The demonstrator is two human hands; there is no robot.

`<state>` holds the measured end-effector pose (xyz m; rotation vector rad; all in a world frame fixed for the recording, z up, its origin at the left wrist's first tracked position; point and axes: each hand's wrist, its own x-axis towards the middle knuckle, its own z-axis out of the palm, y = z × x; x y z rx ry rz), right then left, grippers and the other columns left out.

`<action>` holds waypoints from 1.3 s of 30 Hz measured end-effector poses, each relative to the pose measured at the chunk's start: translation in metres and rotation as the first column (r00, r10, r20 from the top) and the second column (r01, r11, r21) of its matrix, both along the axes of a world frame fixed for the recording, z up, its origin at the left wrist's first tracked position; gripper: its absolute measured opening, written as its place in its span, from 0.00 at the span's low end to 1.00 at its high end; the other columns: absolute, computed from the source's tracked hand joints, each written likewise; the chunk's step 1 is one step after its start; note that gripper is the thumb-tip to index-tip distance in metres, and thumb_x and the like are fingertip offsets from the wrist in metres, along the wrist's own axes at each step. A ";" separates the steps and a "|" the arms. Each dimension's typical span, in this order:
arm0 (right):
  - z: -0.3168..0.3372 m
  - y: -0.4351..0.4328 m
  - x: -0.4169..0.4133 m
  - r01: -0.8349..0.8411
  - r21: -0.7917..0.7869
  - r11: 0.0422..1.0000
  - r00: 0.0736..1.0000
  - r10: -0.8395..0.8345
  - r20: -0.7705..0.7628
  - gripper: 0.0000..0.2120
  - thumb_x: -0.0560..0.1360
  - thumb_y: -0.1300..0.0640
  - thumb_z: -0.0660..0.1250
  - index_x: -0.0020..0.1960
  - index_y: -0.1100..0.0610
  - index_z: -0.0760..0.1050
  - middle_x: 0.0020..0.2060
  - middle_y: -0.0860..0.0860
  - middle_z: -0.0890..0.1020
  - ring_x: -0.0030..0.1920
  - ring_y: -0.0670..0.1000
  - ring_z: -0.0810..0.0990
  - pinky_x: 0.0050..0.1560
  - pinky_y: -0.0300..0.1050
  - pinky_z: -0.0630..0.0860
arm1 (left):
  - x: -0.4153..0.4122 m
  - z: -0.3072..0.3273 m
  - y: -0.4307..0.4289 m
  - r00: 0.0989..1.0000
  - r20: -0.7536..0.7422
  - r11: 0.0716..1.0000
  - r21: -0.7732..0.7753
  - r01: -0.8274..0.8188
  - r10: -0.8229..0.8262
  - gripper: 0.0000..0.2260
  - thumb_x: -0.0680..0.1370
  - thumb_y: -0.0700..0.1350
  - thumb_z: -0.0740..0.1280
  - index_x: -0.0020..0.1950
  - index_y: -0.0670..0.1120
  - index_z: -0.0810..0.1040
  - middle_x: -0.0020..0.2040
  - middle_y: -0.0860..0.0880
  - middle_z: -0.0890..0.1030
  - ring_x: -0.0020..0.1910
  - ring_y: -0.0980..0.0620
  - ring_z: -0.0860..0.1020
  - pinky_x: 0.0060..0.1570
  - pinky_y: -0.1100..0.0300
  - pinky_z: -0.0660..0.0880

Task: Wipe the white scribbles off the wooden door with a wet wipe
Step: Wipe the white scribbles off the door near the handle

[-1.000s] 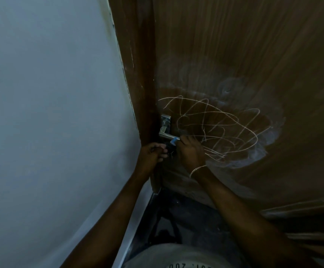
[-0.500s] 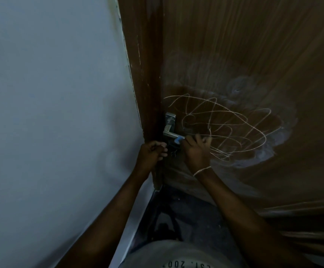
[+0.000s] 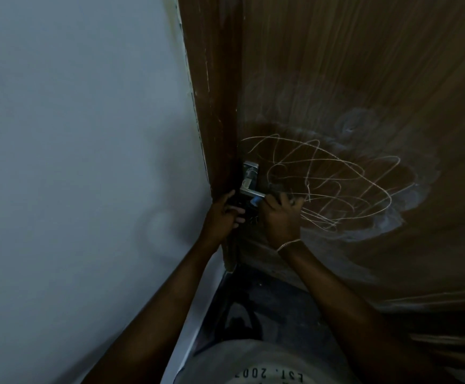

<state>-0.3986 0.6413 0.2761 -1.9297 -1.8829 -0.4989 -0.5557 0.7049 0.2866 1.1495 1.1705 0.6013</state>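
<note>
Since a second ago, both hands have risen a little towards the door handle (image 3: pixel 249 182). The left hand (image 3: pixel 221 216) has loosened from a tight curl: its thumb now points up along the door's edge and its fingers reach rightwards. The right hand (image 3: pixel 281 217) has pushed its knuckles up to the tip of the lever.

The left hand's grip cannot be read. Something dark sits between the thumb and fingers, but the dim light hides whether they clasp it. The right hand's fingers are curled, and its grip is closed on a small blue piece (image 3: pixel 255 201) pinched at the thumb side, just under the lever's end and between the two hands. Whether that piece belongs to the wet wipe cannot be told. A thin bracelet (image 3: pixel 288 244) circles the right wrist.

The white scribbles (image 3: pixel 328 184) lie on the wooden door (image 3: pixel 364 65), starting just to the right of the handle and spreading as looping lines well out to the right. The right hand's knuckles touch their lower left edge. Around the lines runs a pale, cloudy smear (image 3: pixel 409 206), thickest to the right and below.

Left of the door stands the darker door frame (image 3: pixel 214 106), and beyond it a plain grey wall (image 3: pixel 73 134). Below the arms lie a dark floor (image 3: pixel 275 297) and a pale shirt (image 3: pixel 253 358) with reversed print.
</note>
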 end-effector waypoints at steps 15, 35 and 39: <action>0.008 0.018 -0.019 0.046 -0.004 0.999 0.999 -0.046 -0.002 0.09 0.73 0.52 0.68 0.52 0.52 0.80 0.49 0.49 0.81 0.51 0.57 0.75 0.52 0.55 0.66 | -0.003 0.006 0.003 0.984 -0.093 0.987 0.039 0.158 -0.153 0.25 0.81 0.38 0.61 0.75 0.58 0.65 0.50 0.49 0.83 0.47 0.50 0.82 0.45 0.59 0.78; 0.015 0.027 -0.038 0.081 -0.055 0.995 0.997 -0.082 -0.017 0.08 0.73 0.54 0.71 0.51 0.52 0.81 0.50 0.49 0.82 0.52 0.57 0.76 0.53 0.55 0.66 | -0.010 0.018 0.019 0.960 -0.147 0.971 -0.025 0.239 -0.240 0.25 0.81 0.35 0.57 0.76 0.55 0.65 0.53 0.44 0.81 0.46 0.48 0.80 0.42 0.59 0.77; 0.020 0.021 -0.039 0.076 -0.135 0.988 0.994 -0.086 -0.069 0.09 0.72 0.53 0.72 0.51 0.52 0.81 0.50 0.50 0.82 0.52 0.57 0.77 0.53 0.55 0.69 | -0.009 0.018 0.019 0.963 -0.144 0.973 -0.029 0.228 -0.230 0.26 0.81 0.34 0.57 0.76 0.53 0.66 0.54 0.42 0.81 0.48 0.46 0.80 0.45 0.57 0.76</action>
